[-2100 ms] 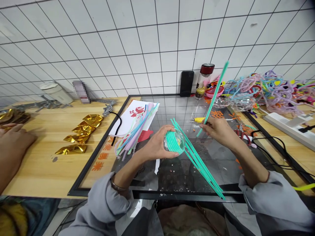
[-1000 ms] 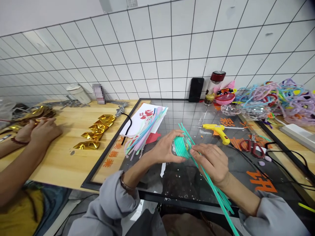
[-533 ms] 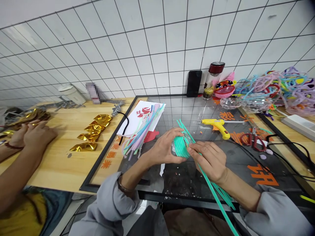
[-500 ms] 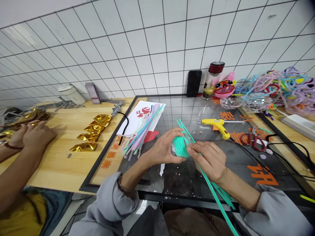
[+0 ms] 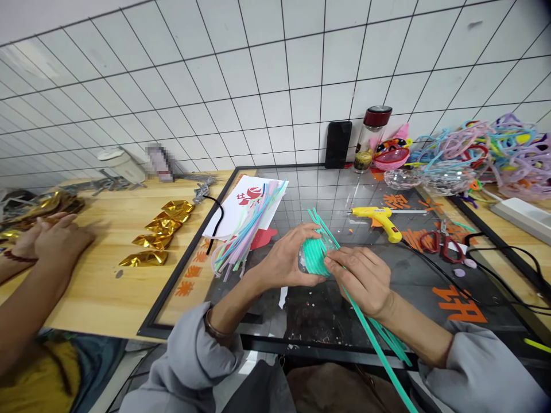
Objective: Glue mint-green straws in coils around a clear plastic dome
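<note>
My left hand [image 5: 289, 257] is curled around a clear ball-like piece [image 5: 315, 257] whose side is covered with rows of green strip. In my right hand [image 5: 364, 281], thumb and fingers pinch a long green strip [image 5: 375, 341] against the right side of that piece. The strip's tail runs down past my wrist and over the table's front edge. More green strips [image 5: 390, 338] lie under my right forearm, and thin green ends stick up behind the ball. My fingers hide part of its surface.
A yellow glue gun [image 5: 379, 218] and red-handled scissors [image 5: 443, 244] lie to the right. Pastel strips [image 5: 247, 232] rest on white paper [image 5: 235, 201]. At the back stand a phone [image 5: 338, 144] and a bottle [image 5: 368, 140]. Another person's hands [image 5: 54, 238] are at left, near gold foil pieces [image 5: 163, 226].
My right hand has shifted very slightly left along the ball, still pinching the strip. My left hand keeps its hold. The view has moved a little.
</note>
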The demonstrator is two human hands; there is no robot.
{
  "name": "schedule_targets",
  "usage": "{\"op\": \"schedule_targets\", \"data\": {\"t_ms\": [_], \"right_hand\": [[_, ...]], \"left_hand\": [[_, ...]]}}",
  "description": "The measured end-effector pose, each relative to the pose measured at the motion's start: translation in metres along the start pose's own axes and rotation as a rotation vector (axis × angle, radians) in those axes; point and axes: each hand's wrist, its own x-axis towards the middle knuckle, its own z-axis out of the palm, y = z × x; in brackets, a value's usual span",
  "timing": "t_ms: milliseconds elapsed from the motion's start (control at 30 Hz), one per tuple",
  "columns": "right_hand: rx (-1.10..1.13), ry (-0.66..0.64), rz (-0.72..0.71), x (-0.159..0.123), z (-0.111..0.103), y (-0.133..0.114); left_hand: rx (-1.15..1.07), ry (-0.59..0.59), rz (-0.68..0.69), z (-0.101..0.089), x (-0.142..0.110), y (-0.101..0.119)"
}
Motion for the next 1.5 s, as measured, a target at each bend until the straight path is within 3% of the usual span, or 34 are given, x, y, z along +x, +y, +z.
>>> {"op": "schedule_targets", "data": {"t_ms": [1500], "right_hand": [[0.048,0.015,0.043,0.0051,0.0028,-0.0035]], "left_hand": [[-0.011,-0.012,-0.009,-0.0002,-0.0013,0.0004]]}}
